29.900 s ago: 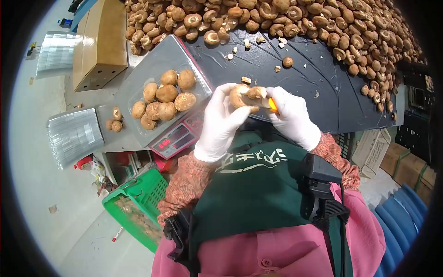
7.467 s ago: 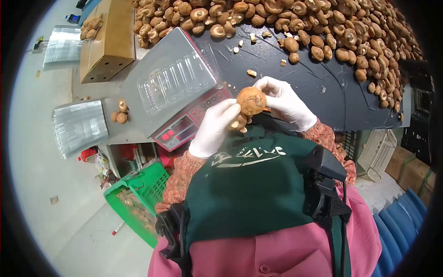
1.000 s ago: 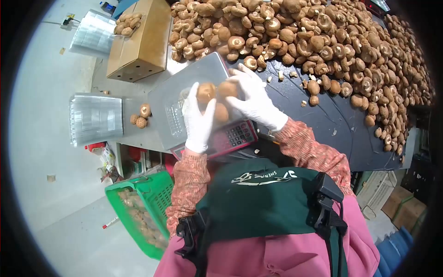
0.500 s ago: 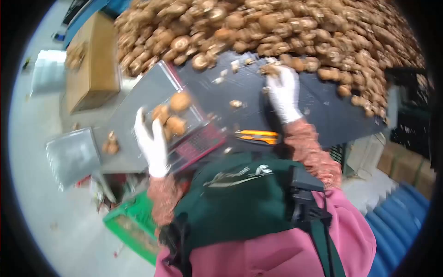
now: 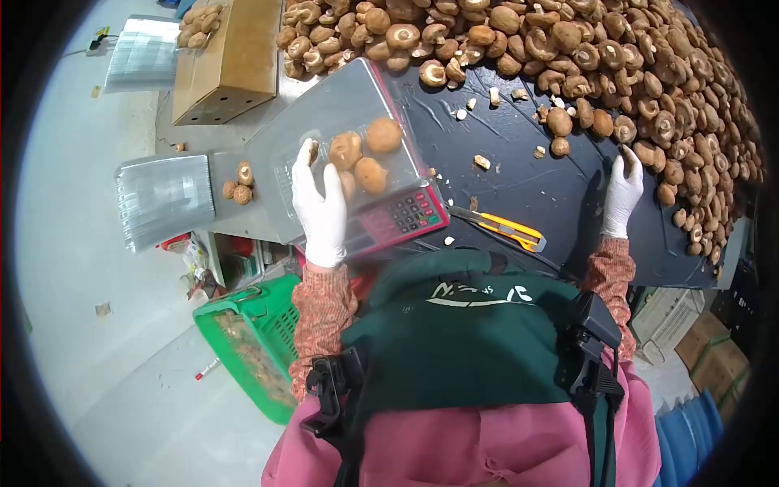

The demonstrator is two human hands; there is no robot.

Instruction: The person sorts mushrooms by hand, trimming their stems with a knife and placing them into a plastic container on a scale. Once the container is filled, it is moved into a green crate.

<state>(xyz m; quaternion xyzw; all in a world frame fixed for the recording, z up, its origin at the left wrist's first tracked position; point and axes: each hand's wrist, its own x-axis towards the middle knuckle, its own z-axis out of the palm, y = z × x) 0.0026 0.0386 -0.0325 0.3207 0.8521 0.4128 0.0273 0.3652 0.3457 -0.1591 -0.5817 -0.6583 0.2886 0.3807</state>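
My left hand point(image 5: 320, 209), in a white glove, is held with thumb and fingers apart over the left side of a scale point(image 5: 403, 217) with a red keypad. Several brown shiitake mushrooms point(image 5: 371, 174) sit together on clear plastic on the scale's platform, just right of my fingertips. My right hand point(image 5: 623, 193), also gloved, reaches to the near edge of a large mushroom pile point(image 5: 649, 89). Its thumb and fingers are slightly apart, fingertips close below a mushroom point(image 5: 624, 130) and beside another point(image 5: 647, 152).
An orange utility knife point(image 5: 510, 230) lies on the black table top point(image 5: 519, 183), among cut stem pieces point(image 5: 482, 162). Left are clear plastic trays point(image 5: 166, 195), three loose mushrooms point(image 5: 243, 192) and a cardboard box point(image 5: 231, 69). Below stands a green basket point(image 5: 280, 325).
My right hand has moved right along the pile's edge, away from the stem pieces. My left hand stays beside the mushrooms on the scale. The whole view has shifted and sharpened.
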